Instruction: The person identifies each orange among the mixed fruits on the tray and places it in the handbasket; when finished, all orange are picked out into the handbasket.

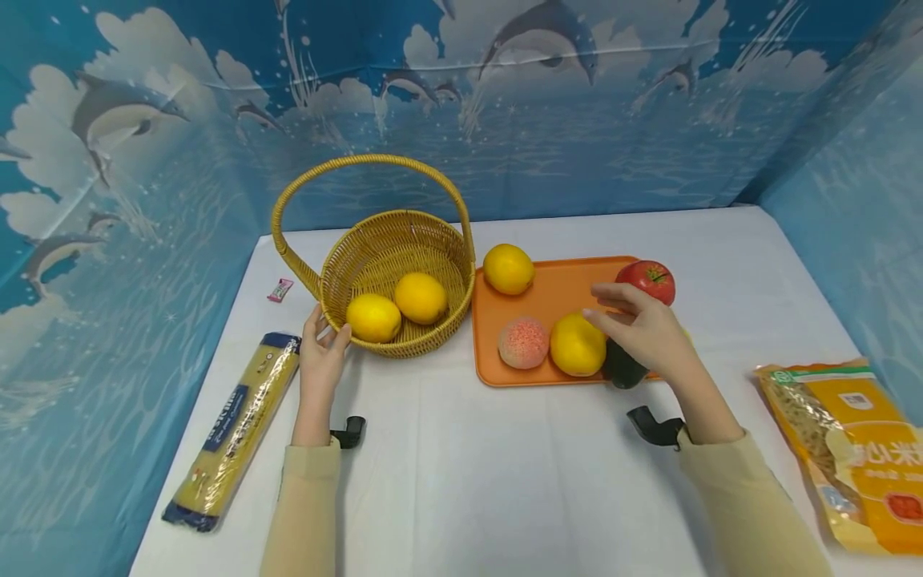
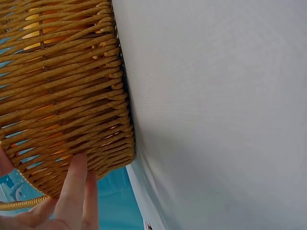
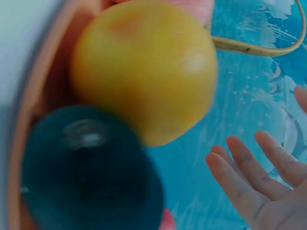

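My left hand [image 1: 322,357] holds the near left side of a woven basket [image 1: 461,316] with a tall handle. Its thumb is at the rim, and its fingers [image 2: 73,184] lie along the outer weave. Two lemons [image 1: 421,298] rest inside the basket. Over the right part of an orange tray [image 1: 558,280], my right hand [image 1: 645,327] hovers with nothing in its grasp, fingers spread apart. Close below it are a round yellow fruit [image 3: 144,72] and a dark green, smooth, round-ended item [image 3: 91,167], partly hidden by the hand in the head view.
A peach [image 1: 523,343], another lemon [image 1: 509,269] and a red apple [image 1: 651,280] are also on the tray. A long noodle packet [image 1: 234,433] and a small pink candy [image 1: 280,290] lie left of the basket. An orange grain bag [image 1: 851,457] lies far right.
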Motion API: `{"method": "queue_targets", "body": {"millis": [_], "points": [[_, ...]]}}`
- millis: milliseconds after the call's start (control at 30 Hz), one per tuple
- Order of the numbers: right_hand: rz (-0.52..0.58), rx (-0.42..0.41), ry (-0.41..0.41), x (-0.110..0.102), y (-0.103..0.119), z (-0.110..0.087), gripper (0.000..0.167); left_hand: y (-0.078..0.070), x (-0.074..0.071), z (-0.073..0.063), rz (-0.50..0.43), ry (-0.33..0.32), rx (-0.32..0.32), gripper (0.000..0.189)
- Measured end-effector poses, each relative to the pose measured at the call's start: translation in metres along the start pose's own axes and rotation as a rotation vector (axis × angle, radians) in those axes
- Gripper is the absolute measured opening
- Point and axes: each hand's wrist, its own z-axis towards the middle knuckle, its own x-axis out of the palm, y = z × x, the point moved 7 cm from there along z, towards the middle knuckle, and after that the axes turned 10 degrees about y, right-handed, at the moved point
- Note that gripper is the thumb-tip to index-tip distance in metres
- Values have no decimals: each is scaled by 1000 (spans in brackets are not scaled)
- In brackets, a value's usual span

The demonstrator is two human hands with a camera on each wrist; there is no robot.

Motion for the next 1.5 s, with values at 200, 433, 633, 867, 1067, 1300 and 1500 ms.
{"method": "queue_targets", "body": {"millis": [200, 433, 633, 867, 1067, 1300, 1500], "points": [[-81, 42, 112, 11, -10, 2, 80, -1, 0, 0, 1, 0, 4, 72], [-218, 66, 176, 23, -11, 8, 92, 0, -1, 0, 7, -4, 6, 72], [-253, 91, 228, 30, -14, 12, 96, -2, -1, 0, 13, -4, 5, 72], [-278, 105, 259, 36, -19, 18, 98, -1, 0, 0, -4, 7, 4, 73], [-302, 133, 267, 37, -23, 22, 101, -2, -1, 0, -10, 9, 9, 72], [-335, 128, 255, 38, -22, 22, 99, -3, 0, 0, 8, 2, 6, 72], [-344, 109, 218, 35, -22, 20, 96, -2, 0, 1, 8, -2, 5, 72]]}}
